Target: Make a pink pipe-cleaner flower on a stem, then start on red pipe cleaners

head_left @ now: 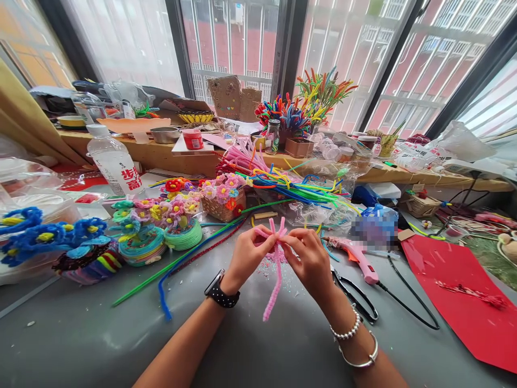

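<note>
Between my two hands is a pink pipe cleaner (273,291), bent into short loops at the top with one long tail hanging down toward me. My left hand (251,256) pinches the looped part between thumb and fingers. From the other side, my right hand (307,257) grips the same piece with its fingertips closed together. Small pink clippings (266,265) lie on the grey table (250,345) behind and below the loops. Black-handled pliers or scissors (357,296) rest beside my right wrist; their tip is hidden by the hand.
A pink glue gun (361,261) with a black cord and a red sheet (464,291) lie at right. Left are blue pipe-cleaner flowers (46,237), small flower pots (183,234) and a water bottle (115,161). Loose green stems (161,277) cross the table; bundled pipe cleaners (283,180) lie behind.
</note>
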